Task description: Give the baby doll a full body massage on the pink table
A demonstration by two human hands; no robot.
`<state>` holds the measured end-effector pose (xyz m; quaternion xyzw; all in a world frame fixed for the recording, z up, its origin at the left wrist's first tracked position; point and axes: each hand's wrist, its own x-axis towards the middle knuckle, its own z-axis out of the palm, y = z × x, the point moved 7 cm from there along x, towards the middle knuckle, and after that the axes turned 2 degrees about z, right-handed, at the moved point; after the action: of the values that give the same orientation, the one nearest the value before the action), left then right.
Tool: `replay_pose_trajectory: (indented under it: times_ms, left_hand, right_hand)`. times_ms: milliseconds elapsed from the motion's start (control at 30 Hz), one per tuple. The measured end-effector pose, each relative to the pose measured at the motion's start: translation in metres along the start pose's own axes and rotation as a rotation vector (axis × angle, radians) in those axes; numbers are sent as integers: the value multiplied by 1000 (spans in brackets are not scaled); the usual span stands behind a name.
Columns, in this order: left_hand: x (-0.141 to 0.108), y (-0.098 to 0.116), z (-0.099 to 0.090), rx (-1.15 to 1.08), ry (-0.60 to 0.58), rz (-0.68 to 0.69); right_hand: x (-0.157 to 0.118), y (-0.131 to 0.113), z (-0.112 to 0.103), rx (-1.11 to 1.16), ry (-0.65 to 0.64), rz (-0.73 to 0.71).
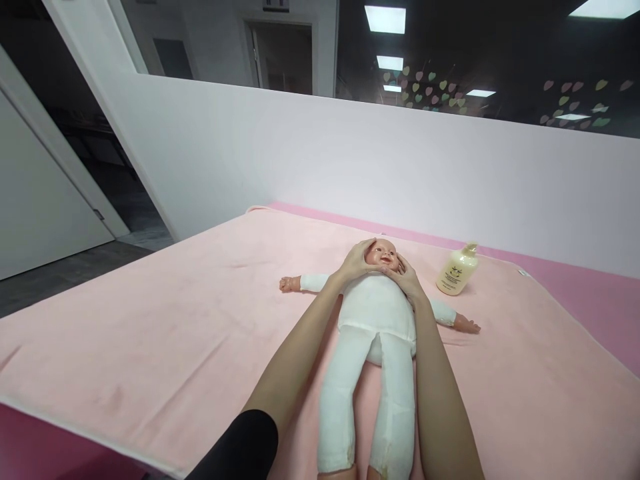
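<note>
A baby doll [377,303] with a white cloth body lies on its back, its head at the far end and its legs toward me. My left hand [357,261] cups the left side of the doll's head, fingers curved round the cheek and the thumb at the chin. On the opposite cheek rests my right hand [409,279], its fingers bent along the head and its thumb also near the chin. Both doll arms stretch out sideways on the pink towel [200,340]. The undersides of the head and neck are hidden.
A pale yellow pump bottle [456,272] stands to the right of the doll's head. Behind the table rises a white partition [400,167] with dark glass above it. A door [45,180] is at the far left.
</note>
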<state>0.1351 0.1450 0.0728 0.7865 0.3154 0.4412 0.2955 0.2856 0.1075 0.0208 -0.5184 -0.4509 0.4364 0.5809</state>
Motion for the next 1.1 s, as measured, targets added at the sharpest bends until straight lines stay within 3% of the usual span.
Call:
replay_pose_trajectory:
  times_ms: [267, 533, 867, 1100]
  left_hand:
    - [-1, -5, -4, -139, -115, -140]
    - [1, 6, 0, 55, -62, -28]
    - [-3, 2, -2, -205, -165, -148]
    - [0, 5, 1, -61, -105, -71]
  right_hand:
    - [0, 4, -1, 142, -145, 39]
    - [1, -4, -5, -17, -9, -53]
    - [0, 5, -5, 222, -80, 55]
    - [-4, -8, -5, 34, -21, -62]
